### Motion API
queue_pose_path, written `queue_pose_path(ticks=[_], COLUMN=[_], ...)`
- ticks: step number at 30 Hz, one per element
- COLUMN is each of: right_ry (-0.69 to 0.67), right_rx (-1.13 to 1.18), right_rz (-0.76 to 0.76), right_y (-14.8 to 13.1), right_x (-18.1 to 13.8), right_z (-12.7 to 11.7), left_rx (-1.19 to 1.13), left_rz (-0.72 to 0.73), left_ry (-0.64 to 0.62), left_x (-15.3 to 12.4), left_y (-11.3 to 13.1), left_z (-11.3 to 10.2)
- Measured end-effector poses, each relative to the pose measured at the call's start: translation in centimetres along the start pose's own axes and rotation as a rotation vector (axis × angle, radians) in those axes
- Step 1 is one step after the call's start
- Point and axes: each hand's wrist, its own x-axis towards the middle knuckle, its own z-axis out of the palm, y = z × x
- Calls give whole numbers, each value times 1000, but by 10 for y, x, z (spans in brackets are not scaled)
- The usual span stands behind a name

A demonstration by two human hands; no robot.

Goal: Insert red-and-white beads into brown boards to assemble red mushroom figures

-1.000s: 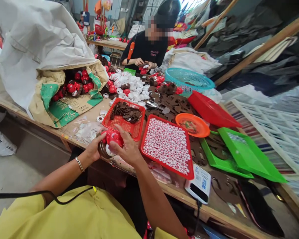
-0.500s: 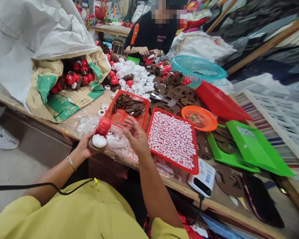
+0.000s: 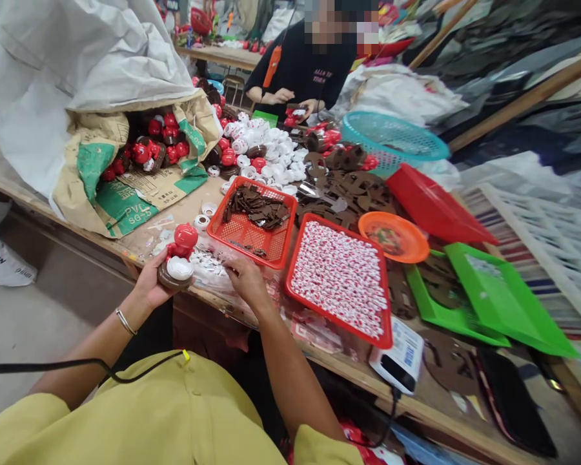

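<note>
My left hand [image 3: 151, 284] is wrapped round the brown base of a small plastic figure [image 3: 184, 240], which has a red glossy top and a round white part at its front. The figure is held up over the table's near edge. My right hand [image 3: 248, 281] is at a clear plastic bag with a heap of small white pieces [image 3: 208, 266]. Its fingers are bent together at the bag; whatever they hold is too small to make out. Just beyond that hand is a red basket [image 3: 272, 258] with dark brown flat pieces in it.
A red tray [image 3: 304, 294] full of small white-and-red pieces stands right of my hand, beside a white device [image 3: 401, 371]. Behind are white parts [image 3: 271, 145], an orange dish [image 3: 419, 248] and green trays [image 3: 513, 310]. A sack [image 3: 140, 200] holds red figures. A co-worker [image 3: 314, 71] sits opposite.
My right hand has come down from the raised, spread-fingered position to the small white pieces, its fingers closing. My left hand and the figure have shifted slightly left and lower.
</note>
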Motion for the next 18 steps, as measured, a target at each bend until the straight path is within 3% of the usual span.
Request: queue_pose_path(ticks=[4,10,14,18], right_ry=[202,-4,27,-84], right_rx=[28,-210,-271,-293], right_rz=[89,317,405,514], right_y=[20,54,74,95], right_x=[20,58,41,0], right_z=[-49,-118,-149,-164], left_rx=[-18,20,32,44], left_rz=[17,-48,-55,-34], left_ry=[23,21,-6,5], left_x=[-5,-9,-12,-8], left_y=[6,3,3,3], left_z=[0,3,-1,1])
